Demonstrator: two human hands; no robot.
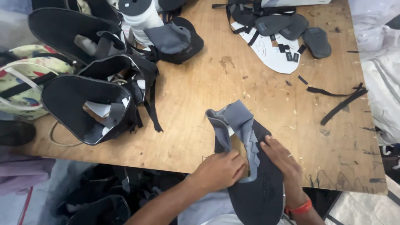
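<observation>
the shoe upper (250, 166) lies at the near edge of the plywood table (200, 91), its toe hanging over the edge toward the person and its grey collar standing up and folded toward the middle of the table. going from the left: the left hand (220, 170) is closed flat over the inner side of the opening, fingers curled down and pinching the edge of the fabric; the right hand (282, 163) grasps the outer side, thumb and fingers pressed on the dark mesh, a ring on one finger and an orange band (301, 207) at the wrist.

what could go wrong, as i judge it: so much of the upper overhangs the edge that, if either grip loosens, it could slide off into the lap or onto the floor. pulling the two sides apart unevenly might crease the soft collar or strain the seam along the zigzag panel. the raw wood looks rough and spotted with marks, so dragging the mesh across it might snag it or pick up dirt.

the upper itself is limp and unlasted: dark knitted mesh over the toe, a lighter blue-grey tongue and collar, and a saw-tooth grey overlay beside the throat. to its left, well apart, lies a heap of black uppers (89, 104); far right, loose black straps (343, 100).
</observation>
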